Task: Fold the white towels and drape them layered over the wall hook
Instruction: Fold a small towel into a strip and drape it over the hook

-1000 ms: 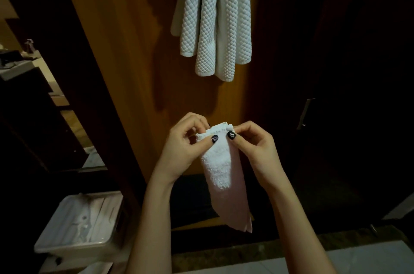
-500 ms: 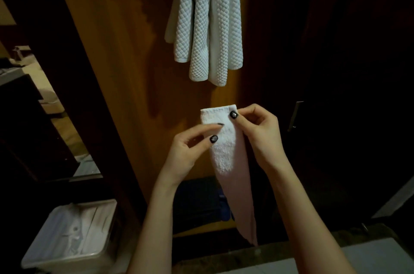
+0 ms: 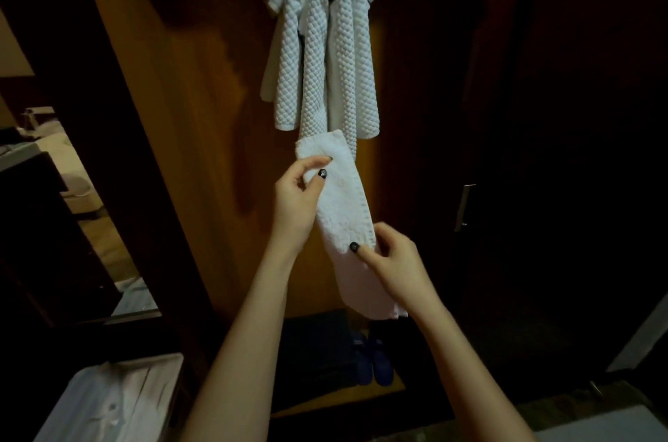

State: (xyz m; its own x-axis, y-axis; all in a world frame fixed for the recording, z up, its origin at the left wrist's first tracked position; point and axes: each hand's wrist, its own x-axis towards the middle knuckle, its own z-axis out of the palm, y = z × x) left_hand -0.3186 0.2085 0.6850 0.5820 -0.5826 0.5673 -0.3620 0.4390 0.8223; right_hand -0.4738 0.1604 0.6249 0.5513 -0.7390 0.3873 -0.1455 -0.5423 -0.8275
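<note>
A small white towel, folded into a long narrow strip, hangs in front of the wooden wall panel. My left hand pinches it near its upper end between thumb and fingers. Lower down, my right hand pinches the strip's right edge. Above them, white waffle-textured towels hang bunched over the wall hook, which the cloth hides. The strip's top just overlaps the bottom of those hanging towels.
An orange-brown wooden panel backs the towels. A dark door with a metal handle is at the right. A white bin stands at the lower left, dark shoes on the floor below.
My right hand slid from the towel's top down to its middle. My left hand moved up to hold the top. The view tilted upward, showing the top of the hanging towels.
</note>
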